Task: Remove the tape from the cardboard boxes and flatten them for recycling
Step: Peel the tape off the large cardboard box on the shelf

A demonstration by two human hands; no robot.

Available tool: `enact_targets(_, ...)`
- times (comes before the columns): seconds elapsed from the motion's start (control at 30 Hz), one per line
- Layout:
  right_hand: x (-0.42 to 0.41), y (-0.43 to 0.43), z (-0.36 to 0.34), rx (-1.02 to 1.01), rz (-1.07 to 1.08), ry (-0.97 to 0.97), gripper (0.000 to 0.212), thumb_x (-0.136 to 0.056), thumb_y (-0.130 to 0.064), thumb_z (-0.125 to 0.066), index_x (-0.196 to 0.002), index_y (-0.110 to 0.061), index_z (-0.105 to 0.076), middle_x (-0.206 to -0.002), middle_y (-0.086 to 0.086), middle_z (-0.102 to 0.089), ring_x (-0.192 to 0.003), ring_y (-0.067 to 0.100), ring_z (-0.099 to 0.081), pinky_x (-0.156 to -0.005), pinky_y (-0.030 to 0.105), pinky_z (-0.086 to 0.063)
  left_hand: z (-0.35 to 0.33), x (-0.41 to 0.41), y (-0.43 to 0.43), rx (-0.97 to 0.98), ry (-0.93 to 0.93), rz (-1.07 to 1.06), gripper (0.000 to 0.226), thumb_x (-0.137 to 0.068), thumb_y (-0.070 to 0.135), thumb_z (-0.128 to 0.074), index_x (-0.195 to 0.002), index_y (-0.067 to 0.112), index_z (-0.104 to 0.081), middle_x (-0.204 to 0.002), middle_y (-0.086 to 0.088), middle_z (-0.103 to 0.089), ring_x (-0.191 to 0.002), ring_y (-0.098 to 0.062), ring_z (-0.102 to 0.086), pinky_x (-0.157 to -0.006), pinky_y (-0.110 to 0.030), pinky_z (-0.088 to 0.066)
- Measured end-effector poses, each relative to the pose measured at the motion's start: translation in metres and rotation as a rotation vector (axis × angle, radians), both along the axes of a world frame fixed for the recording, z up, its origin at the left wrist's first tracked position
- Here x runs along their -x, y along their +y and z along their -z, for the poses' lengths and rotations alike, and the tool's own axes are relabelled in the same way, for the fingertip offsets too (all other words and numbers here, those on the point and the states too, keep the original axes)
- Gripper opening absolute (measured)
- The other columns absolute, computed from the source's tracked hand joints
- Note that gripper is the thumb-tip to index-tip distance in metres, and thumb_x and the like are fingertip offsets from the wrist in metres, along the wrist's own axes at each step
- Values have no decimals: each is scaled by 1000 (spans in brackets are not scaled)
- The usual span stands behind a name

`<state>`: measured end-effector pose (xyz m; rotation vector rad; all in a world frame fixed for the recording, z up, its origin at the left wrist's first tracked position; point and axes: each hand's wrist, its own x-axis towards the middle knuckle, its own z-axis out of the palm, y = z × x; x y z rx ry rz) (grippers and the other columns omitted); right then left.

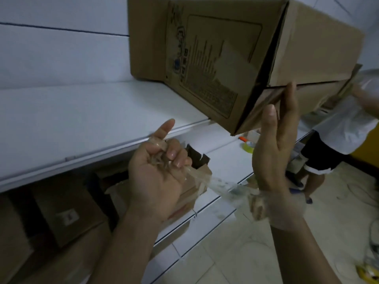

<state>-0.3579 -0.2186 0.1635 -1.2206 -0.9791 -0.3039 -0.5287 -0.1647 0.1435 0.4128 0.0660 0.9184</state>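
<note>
Left hand (155, 171), at 7 o'clock of centre, curled tight round a wad of clear tape (217, 184), thumb up. From the fist the tape stretches toward 3 o'clock and clings around the right wrist. It looks stuck there, not held.

Right hand (274, 144) holds nothing: fingers straight and pointing to 12, fingertips touching the lower flap of the big cardboard box (215, 58). That box rests on the white shelf (82, 119) at 12 to 2 o'clock, its near corner hanging over the shelf edge, with a dark gap showing along the end seam.

Progress, as I read it: tape is largely off this box, since the end flaps gape — flattening not yet begun, as the box keeps its full shape. Whether tape remains on its far side cannot be told.

Left to do: free the wrist, drop the wad, collapse the box. A smaller taped box (200, 175) sits behind the left hand, and more boxes (67, 214) wait on the lower shelf at 8 o'clock.
</note>
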Motion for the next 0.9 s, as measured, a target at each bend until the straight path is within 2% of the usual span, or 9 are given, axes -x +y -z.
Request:
enact_targets(0.13,3,-18,2,-16,-87,221,43,-101,-21,-40,-143,-13,-36,-140,-8,-47,-131,1,-41,-109,27,-36,3,-20,-12,36,-138,60,43,-78,14,-42,-111,11,-69,-66,-1,-48,-55,-13,-49,-58,-27,-50)
enact_targets(0.27,-5,-33,5,90,-79,261,40,-96,-36,-42,-134,-26,-48,-137,-5,-53,-128,6,-46,-109,34,-38,-1,-37,-25,26,-113,107,45,-76,16,-43,-111,10,-71,-66,-2,-51,-57,-13,-52,-62,-27,-48)
enact_targets(0.4,-15,-55,19,87,-114,411,24,-100,-31,-44,-105,-25,-66,-105,-2,-71,-103,12,-66,-94,35,-51,0,-52,-34,-4,-150,119,47,-78,16,-40,-120,11,-61,-65,-2,-52,-57,-13,-53,-61,-25,-50)
enact_targets(0.5,-24,-85,44,320,-278,756,44,-94,-47,-39,-97,-14,-68,-92,9,-73,-87,25,-71,-73,38,-56,6,-65,-41,-58,-106,69,43,-79,16,-42,-116,9,-62,-65,-2,-50,-58,-13,-51,-62,-25,-49)
enact_targets(0.57,-24,-108,61,454,-497,1052,65,-86,-63,-34,-102,-10,-69,-98,18,-71,-88,33,-70,-67,39,-56,14,-79,-46,-105,1,-26,39,-80,15,-42,-113,10,-61,-64,-1,-50,-60,-12,-49,-63,-23,-48)
enact_targets(0.63,-24,-125,74,363,-645,1288,73,-83,-68,-33,-111,-11,-68,-109,22,-68,-93,35,-69,-65,40,-58,23,-97,-51,-124,136,-130,32,-87,8,-36,-109,10,-60,-63,-1,-52,-60,-12,-50,-62,-22,-49)
enact_targets(0.7,-29,-135,79,108,-716,1414,67,-84,-64,-41,-119,-11,-63,-117,22,-65,-102,35,-66,-71,40,-59,33,-119,-60,-145,272,-196,30,-93,5,-34,-105,12,-61,-64,-1,-53,-62,-12,-52,-62,-21,-50)
enact_targets(0.8,-45,-135,70,-40,-642,1263,55,-87,-53,-47,-123,-13,-58,-118,12,-67,-110,26,-64,-90,40,-51,41,-161,-84,-205,408,-159,27,-96,12,-39,-111,17,-61,-73,1,-64,-74,-11,-64,-69,-23,-53)
enact_targets(0.9,-73,-141,54,202,-316,762,38,-84,-49,-55,-120,-35,-60,-118,-22,-64,-111,-4,-58,-87,16,-45,36,-207,-120,-271,464,-46,30,-93,22,-45,-118,26,-60,-100,3,-71,-97,-12,-68,-80,-31,-53)
